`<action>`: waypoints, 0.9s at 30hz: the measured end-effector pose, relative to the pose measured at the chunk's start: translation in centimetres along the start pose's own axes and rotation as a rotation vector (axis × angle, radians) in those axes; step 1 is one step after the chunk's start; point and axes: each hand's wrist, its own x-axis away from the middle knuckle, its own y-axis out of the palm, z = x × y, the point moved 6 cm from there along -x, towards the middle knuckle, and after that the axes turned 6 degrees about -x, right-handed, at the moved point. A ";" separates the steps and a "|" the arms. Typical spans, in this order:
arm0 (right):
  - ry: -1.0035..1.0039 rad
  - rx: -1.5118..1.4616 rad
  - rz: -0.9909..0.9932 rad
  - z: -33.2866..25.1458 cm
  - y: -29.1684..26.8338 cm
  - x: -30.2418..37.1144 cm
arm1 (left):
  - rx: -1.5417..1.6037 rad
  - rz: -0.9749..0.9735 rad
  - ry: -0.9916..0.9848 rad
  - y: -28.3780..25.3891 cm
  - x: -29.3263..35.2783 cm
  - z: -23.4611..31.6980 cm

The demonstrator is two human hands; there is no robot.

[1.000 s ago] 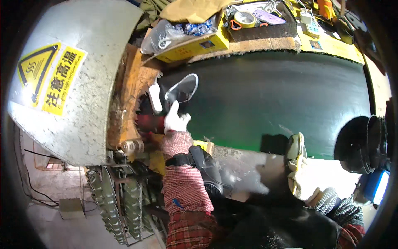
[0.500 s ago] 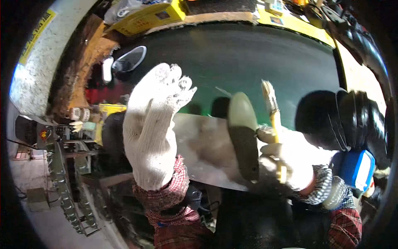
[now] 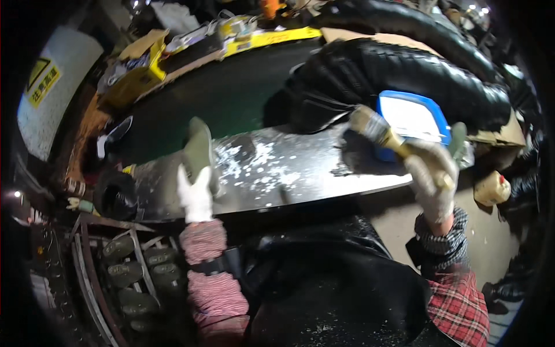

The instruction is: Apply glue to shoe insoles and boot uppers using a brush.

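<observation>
My left hand (image 3: 195, 195), in a white knit glove, grips the near end of an olive-green shoe sole (image 3: 199, 141), which points away from me over the work surface. My gloved right hand (image 3: 429, 176) is closed around the handle of a paintbrush (image 3: 374, 126), its bristles pointing left. Behind that hand sticks up the end of another green sole (image 3: 458, 139); whether the hand holds it too is hard to see. A blue tub (image 3: 443, 121) of white stuff stands just beyond the brush.
White spots cover the metal plate (image 3: 272, 165) along the bench's front. Behind it lies a dark green belt (image 3: 191, 95). A thick black ribbed hose (image 3: 404, 63) crosses the right side. At lower left, a metal rack (image 3: 95, 277) carries several soles. A whitish jug (image 3: 492, 188) stands at right.
The view has swung, bringing the tub nearer the middle. My left hand, earlier raised with nothing in it, now grips a sole. My right hand has moved with the brush to the tub.
</observation>
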 end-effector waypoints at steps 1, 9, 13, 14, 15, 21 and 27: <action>-0.182 0.321 0.045 -1.7 -3.5 -0.6 | 0.377 -0.176 -0.113 -0.1 0.8 0.6; 0.146 0.171 0.210 5.9 -13.1 -4.5 | 1.190 -0.410 -0.465 -2.9 14.7 1.2; 0.195 0.393 0.094 8.8 -12.7 -5.7 | 1.105 -0.263 -0.560 -1.8 18.6 3.5; 0.238 0.262 0.144 8.0 -12.9 -5.2 | 1.123 -0.251 -0.584 -1.8 19.2 3.8; 0.165 0.199 0.209 7.2 -13.8 -4.7 | 1.058 -0.260 -0.553 -2.0 19.9 3.5; 0.258 -0.005 0.168 4.0 -11.5 -2.3 | 1.212 -0.593 -1.014 0.4 24.7 -0.9; -0.297 -0.122 -0.582 -1.5 11.7 0.7 | 1.300 -0.811 -1.058 2.3 23.5 -4.6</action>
